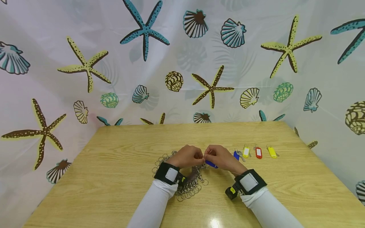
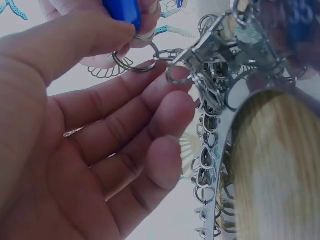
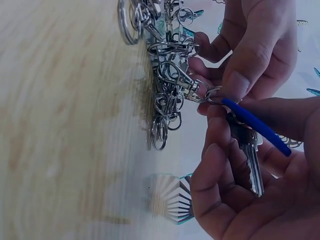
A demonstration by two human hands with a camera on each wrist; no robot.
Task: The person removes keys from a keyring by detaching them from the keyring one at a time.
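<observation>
My left hand [image 1: 186, 157] pinches a metal split ring [image 2: 134, 68] between thumb and forefinger, its other fingers loosely bent. That ring is linked to a small swivel clasp [image 3: 186, 85]. My right hand [image 1: 220, 157] holds a blue key tag [image 3: 257, 126] against the same spot, the fingertips of both hands meeting there. A silver key [image 3: 252, 162] hangs below the tag, over the right fingers. Below and beside the left hand, many clasps with rings [image 1: 186, 191] fan out around a dark curved band. Whether the tag's own ring is threaded on the split ring cannot be told.
Right of the hands lie another blue key tag [image 1: 236, 155] with keys, a yellow tag [image 1: 246, 152], a red tag [image 1: 258, 153] and a second yellow tag [image 1: 272, 152]. They rest on a wooden table [image 1: 114, 177]. A patterned curtain [image 1: 176, 53] hangs behind.
</observation>
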